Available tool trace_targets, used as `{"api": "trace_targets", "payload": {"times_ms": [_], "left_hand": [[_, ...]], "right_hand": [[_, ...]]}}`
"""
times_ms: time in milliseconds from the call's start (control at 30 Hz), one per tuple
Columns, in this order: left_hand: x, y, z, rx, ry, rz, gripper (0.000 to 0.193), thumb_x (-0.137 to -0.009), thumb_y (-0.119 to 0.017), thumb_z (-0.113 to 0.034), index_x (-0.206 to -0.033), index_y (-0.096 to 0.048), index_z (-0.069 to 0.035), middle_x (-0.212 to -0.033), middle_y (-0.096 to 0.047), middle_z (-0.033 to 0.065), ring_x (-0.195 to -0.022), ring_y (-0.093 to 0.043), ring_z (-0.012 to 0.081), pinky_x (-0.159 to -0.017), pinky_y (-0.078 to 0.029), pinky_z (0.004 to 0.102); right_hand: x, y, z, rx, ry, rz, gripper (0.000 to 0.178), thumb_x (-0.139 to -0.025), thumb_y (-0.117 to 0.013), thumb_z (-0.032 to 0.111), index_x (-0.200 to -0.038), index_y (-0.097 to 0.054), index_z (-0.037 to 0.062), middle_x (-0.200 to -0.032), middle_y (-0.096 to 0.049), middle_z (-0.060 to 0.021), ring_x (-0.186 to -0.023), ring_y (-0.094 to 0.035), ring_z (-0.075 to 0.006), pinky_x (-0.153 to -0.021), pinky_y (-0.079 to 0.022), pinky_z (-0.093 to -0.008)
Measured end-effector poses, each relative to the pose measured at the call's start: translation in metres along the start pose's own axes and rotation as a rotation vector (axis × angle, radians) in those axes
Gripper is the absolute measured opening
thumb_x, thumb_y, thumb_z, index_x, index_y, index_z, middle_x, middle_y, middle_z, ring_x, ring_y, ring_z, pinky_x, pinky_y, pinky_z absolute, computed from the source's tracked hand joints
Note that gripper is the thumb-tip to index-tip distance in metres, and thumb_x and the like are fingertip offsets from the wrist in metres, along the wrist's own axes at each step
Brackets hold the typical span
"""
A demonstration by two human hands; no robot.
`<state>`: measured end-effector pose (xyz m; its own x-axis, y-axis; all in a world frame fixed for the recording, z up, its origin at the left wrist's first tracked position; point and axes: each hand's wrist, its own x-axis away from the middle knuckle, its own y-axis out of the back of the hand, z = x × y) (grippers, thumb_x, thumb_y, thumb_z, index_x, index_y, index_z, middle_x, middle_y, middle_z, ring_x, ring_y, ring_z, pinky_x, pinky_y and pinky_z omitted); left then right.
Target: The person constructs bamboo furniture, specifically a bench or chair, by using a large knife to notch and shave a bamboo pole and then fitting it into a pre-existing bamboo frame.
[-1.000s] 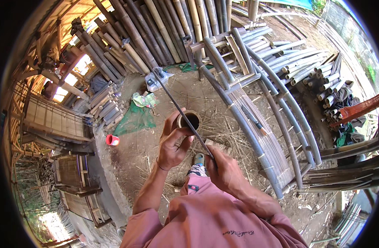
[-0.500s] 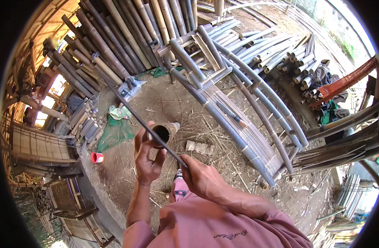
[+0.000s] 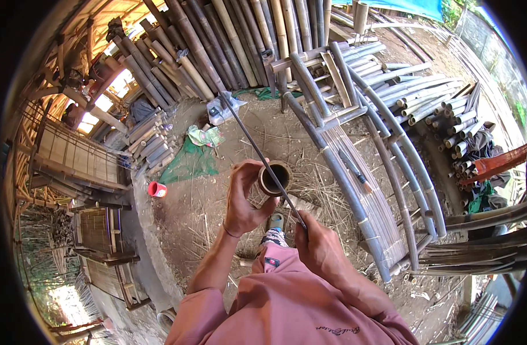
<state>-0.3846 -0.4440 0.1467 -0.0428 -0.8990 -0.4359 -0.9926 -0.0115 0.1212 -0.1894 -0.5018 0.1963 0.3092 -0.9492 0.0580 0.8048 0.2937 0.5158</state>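
Note:
My left hand (image 3: 243, 198) grips a short bamboo tube (image 3: 266, 185) from its left side, thumb below and fingers round the upper edge. The tube's round open mouth faces up toward me, dark inside. My right hand (image 3: 321, 244) is closed on the near end of a long, thin, dark rod (image 3: 249, 135). This rod slants across the tube's mouth and reaches away to the upper left; whether it touches the rim I cannot tell. Beneath my hands, one foot in a blue sandal (image 3: 276, 222) stands on the ground.
At right stands a bamboo bench (image 3: 347, 210) with a dark long tool (image 3: 352, 167) on its slats. Bamboo poles (image 3: 229, 46) lean at the back; cut poles (image 3: 424, 106) lie stacked behind the bench. Left are a red cup (image 3: 157, 190), green netting (image 3: 189, 167) and a plastic bag (image 3: 223, 109).
The view has shifted, so the surroundings sit farther right and my sandal shows. The tube's mouth now faces me more directly. The rod slants more steeply, still in my right hand.

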Motion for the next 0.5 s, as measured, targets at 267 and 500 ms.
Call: {"api": "trace_targets", "payload": {"times_ms": [267, 500], "left_hand": [[0.008, -0.002, 0.0, -0.156, 0.017, 0.063, 0.078, -0.073, -0.076, -0.005, -0.135, -0.029, 0.0, -0.133, -0.046, 0.0227, -0.128, -0.047, 0.0318, -0.106, -0.039, 0.0401], [0.0, -0.009, 0.0, -0.096, -0.069, 0.031, 0.067, -0.071, -0.076, -0.002, -0.128, -0.041, 0.002, -0.126, -0.043, 0.0164, -0.121, -0.051, 0.0288, -0.1, -0.046, 0.0374]], "right_hand": [[0.009, 0.01, 0.0, 0.016, -0.038, 0.066, 0.023, -0.095, -0.049, 0.014, -0.115, -0.048, 0.0033, -0.083, -0.063, -0.0261, -0.069, -0.061, -0.0459, -0.058, -0.049, -0.0533], [0.012, 0.012, -0.001, 0.005, -0.032, 0.017, 0.019, -0.095, -0.05, 0.013, -0.11, -0.05, 0.0018, -0.074, -0.062, -0.0265, -0.066, -0.061, -0.0467, -0.057, -0.048, -0.0538]]}}
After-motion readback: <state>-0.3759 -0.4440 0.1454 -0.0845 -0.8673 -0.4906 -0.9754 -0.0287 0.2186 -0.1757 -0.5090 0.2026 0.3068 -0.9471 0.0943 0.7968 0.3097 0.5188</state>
